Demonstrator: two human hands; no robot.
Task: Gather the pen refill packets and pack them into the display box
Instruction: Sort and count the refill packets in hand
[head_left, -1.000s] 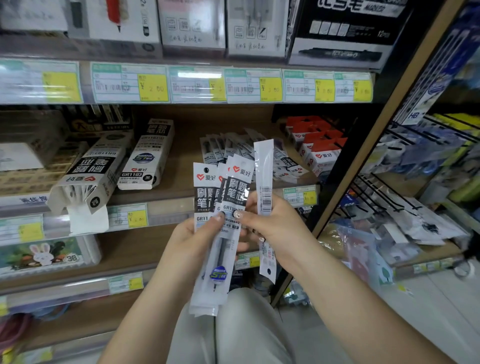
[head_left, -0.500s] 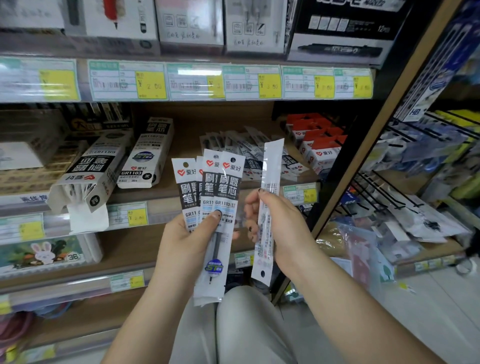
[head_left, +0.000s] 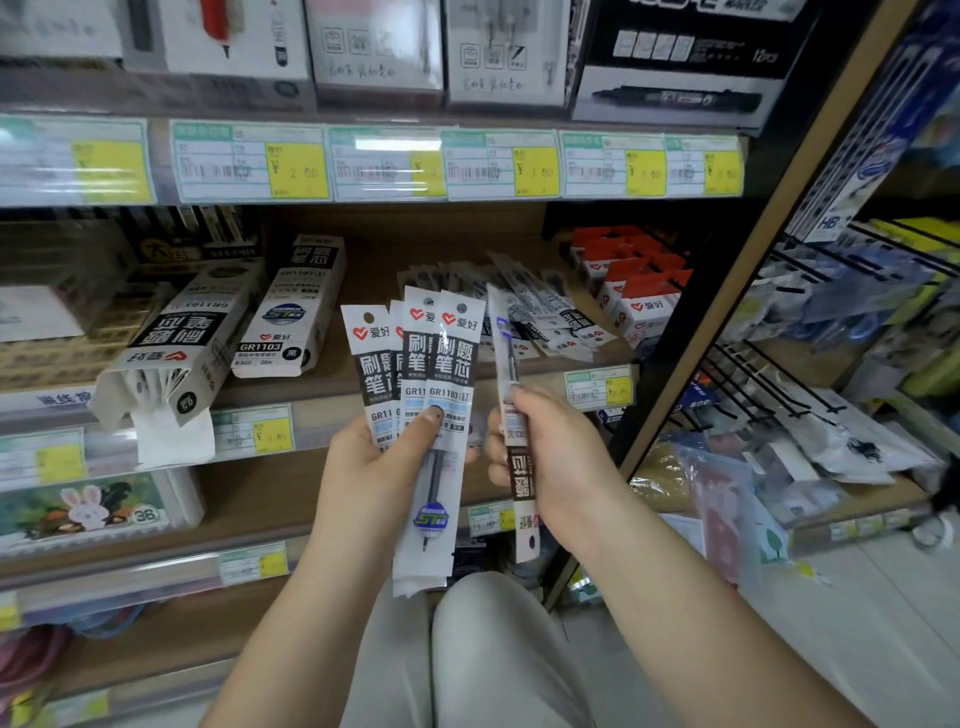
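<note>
The shelf (head_left: 327, 387) carries the open display box (head_left: 171, 338), lying on its side at the left, and a loose heap of refill packets (head_left: 550, 312) further right. In front of it the left hand (head_left: 374, 467) curls its fingers behind a fan of packets (head_left: 441, 415), with the thumb pressed across their fronts. Just beside it, the right hand (head_left: 556, 457) pinches a single packet (head_left: 511, 364), printed end down and turned nearly edge-on. Overlap hides how many packets the fan holds. The price labels (head_left: 249, 161) are too blurred to read.
</note>
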